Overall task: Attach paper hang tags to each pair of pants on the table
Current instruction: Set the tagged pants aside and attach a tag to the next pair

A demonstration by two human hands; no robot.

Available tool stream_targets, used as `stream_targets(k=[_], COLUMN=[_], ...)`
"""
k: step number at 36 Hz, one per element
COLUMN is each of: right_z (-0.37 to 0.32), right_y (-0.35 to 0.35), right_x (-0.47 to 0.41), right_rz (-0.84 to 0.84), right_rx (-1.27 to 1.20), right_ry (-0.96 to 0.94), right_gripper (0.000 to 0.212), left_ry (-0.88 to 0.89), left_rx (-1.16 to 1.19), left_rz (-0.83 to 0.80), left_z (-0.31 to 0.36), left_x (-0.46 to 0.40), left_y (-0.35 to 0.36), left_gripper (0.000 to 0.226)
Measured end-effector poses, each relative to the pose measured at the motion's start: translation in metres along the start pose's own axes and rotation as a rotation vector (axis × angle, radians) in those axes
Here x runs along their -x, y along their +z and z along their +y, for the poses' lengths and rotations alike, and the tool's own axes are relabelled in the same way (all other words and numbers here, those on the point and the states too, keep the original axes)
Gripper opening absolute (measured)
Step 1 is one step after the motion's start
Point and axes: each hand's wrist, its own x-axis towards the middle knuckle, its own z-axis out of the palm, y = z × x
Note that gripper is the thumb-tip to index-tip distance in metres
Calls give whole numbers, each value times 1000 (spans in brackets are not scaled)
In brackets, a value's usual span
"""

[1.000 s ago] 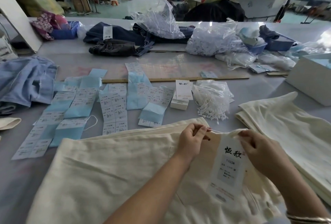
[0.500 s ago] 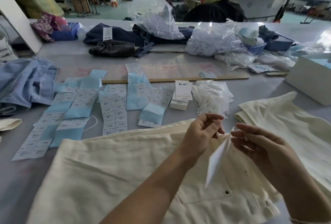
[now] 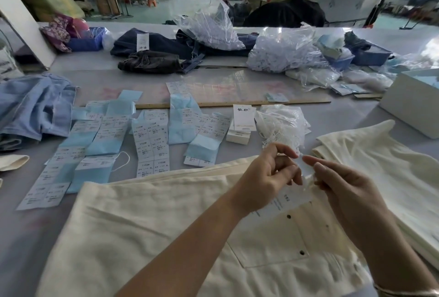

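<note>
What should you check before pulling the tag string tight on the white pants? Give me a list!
1. Hang tag is over the cream pants: ok.
2. Left hand fingers curled as if pinching the string: ok, though the string itself is too thin to see clearly.
3. Right hand fingers meeting the left hand's at the string: ok.
4. String threaded through the pants: cannot tell.
5. String loop closed: cannot tell.
6. Spare tags and bag of strings within reach for the next pair: ok.
</note>
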Motion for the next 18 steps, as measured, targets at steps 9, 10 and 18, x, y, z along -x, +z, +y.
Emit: stream_targets(k=[9, 10, 18], right_z=[11, 11, 13], right_y=[15, 16, 19], right_x=[7, 7, 6], right_rz=[4, 6, 0], right_rx=[-454, -475, -531], right_ry=[135, 144, 172], right_gripper=[30, 31, 33], left_ry=[23, 23, 54], left_rx=[-157, -155, -156], left_rz=[18, 23, 66], left_z=[-1, -1, -8], left_x=[0, 0, -2], left_y=[4, 4, 3], left_gripper=[23, 22, 28])
